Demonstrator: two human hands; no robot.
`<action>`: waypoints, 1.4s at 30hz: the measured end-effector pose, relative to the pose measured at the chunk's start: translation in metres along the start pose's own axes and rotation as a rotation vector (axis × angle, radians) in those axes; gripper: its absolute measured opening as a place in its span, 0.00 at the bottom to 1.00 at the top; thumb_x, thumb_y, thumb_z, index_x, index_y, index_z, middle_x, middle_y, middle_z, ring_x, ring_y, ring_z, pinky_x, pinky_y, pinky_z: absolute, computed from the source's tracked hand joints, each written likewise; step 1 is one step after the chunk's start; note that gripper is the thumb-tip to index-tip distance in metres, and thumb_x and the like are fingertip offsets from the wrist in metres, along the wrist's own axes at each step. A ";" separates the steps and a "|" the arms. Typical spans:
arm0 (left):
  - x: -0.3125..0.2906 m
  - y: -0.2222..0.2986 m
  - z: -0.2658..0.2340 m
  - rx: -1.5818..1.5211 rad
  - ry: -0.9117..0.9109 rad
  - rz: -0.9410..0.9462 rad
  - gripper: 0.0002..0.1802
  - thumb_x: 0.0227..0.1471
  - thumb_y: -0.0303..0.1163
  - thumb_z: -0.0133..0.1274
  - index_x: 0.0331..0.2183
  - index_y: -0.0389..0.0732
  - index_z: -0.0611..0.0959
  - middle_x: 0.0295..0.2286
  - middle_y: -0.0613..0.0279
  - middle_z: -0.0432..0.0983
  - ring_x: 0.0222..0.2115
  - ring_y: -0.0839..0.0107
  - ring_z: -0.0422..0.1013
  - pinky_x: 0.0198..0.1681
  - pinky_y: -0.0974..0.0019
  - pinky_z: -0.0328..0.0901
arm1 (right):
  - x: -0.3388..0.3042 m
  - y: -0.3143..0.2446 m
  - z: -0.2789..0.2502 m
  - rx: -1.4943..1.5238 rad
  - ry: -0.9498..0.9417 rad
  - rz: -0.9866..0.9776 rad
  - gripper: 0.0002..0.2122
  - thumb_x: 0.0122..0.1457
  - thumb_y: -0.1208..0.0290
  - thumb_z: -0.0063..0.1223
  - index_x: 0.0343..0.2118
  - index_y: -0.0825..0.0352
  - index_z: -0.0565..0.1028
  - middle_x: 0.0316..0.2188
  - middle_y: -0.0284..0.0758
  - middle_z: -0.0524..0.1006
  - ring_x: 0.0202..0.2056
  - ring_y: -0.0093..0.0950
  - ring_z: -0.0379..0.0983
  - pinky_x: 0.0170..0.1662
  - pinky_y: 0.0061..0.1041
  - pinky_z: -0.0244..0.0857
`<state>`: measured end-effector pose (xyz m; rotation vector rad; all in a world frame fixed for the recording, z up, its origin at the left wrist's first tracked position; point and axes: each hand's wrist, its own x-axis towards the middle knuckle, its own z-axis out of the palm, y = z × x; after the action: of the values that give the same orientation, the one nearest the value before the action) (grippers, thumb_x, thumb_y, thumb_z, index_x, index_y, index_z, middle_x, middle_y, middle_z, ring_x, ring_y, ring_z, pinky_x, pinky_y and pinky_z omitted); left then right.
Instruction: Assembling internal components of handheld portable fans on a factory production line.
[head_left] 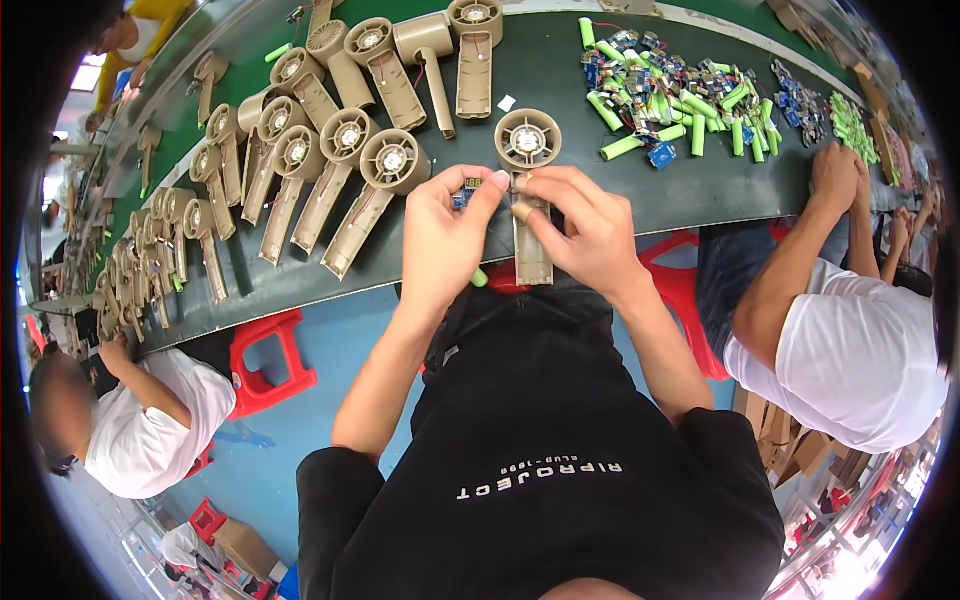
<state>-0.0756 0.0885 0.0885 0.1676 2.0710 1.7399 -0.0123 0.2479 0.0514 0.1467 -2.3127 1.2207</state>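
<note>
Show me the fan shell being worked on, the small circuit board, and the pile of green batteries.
fan shell (528, 140): head view, on its round fan housing.
small circuit board (466, 189): head view, on the part showing between the left hand's fingertips.
green batteries (668, 105): head view, middle of the pile.

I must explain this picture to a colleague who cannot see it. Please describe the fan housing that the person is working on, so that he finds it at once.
On the dark green table, look at its near edge, straight before the person. There the tan fan housing lies alone, its round head away from the person, with the left hand and right hand on its handle. The other housings lie grouped further left, untouched.
</note>
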 end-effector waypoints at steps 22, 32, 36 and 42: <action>-0.010 -0.034 -0.002 0.204 -0.011 0.419 0.15 0.62 0.23 0.47 0.49 0.31 0.77 0.34 0.55 0.81 0.34 0.74 0.77 0.38 0.70 0.70 | 0.012 0.006 0.015 -0.180 0.163 -0.221 0.07 0.46 0.82 0.62 0.31 0.66 0.80 0.27 0.32 0.78 0.17 0.22 0.71 0.18 0.20 0.63; -0.008 -0.036 -0.001 0.440 0.074 0.647 0.17 0.55 0.19 0.54 0.48 0.33 0.80 0.28 0.54 0.79 0.26 0.69 0.76 0.31 0.68 0.69 | 0.012 0.009 0.016 -0.180 0.167 -0.232 0.07 0.46 0.82 0.63 0.29 0.67 0.80 0.27 0.32 0.78 0.16 0.20 0.70 0.18 0.19 0.63; -0.007 -0.036 0.000 0.512 0.062 0.694 0.17 0.54 0.22 0.55 0.47 0.30 0.78 0.26 0.50 0.74 0.25 0.54 0.71 0.30 0.57 0.67 | 0.011 0.009 0.015 -0.174 0.170 -0.194 0.07 0.46 0.83 0.62 0.30 0.68 0.79 0.27 0.33 0.78 0.16 0.21 0.71 0.18 0.19 0.64; -0.002 -0.038 -0.003 0.610 0.037 0.786 0.19 0.53 0.21 0.55 0.48 0.29 0.77 0.26 0.52 0.73 0.26 0.55 0.70 0.32 0.56 0.66 | 0.014 0.013 0.015 -0.172 0.143 -0.265 0.09 0.45 0.85 0.61 0.31 0.69 0.79 0.28 0.35 0.77 0.21 0.27 0.74 0.22 0.22 0.67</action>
<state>-0.0685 0.0778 0.0529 1.2776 2.7166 1.3716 -0.0348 0.2459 0.0415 0.2856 -2.1799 0.8692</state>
